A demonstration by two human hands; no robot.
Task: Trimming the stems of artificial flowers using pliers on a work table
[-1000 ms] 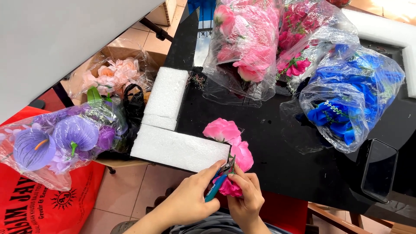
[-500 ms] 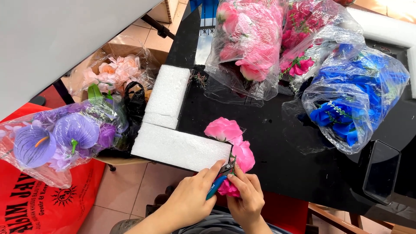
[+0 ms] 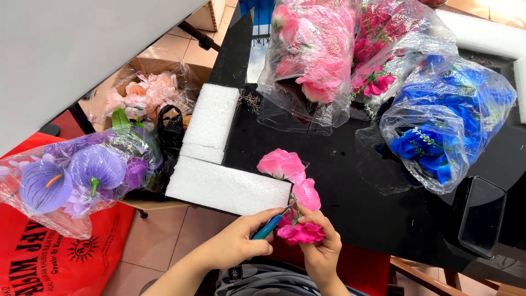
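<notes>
2 hands pinch blue-handled cutters and pink flower beside clear bagged blue flowers, red printed bag.

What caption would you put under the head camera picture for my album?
Left hand works a blue-handled tool at pink artificial flowers held by the right hand, beside white foam blocks.

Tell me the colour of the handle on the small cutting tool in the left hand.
Teal-blue handle, clearest in the head view.
</notes>
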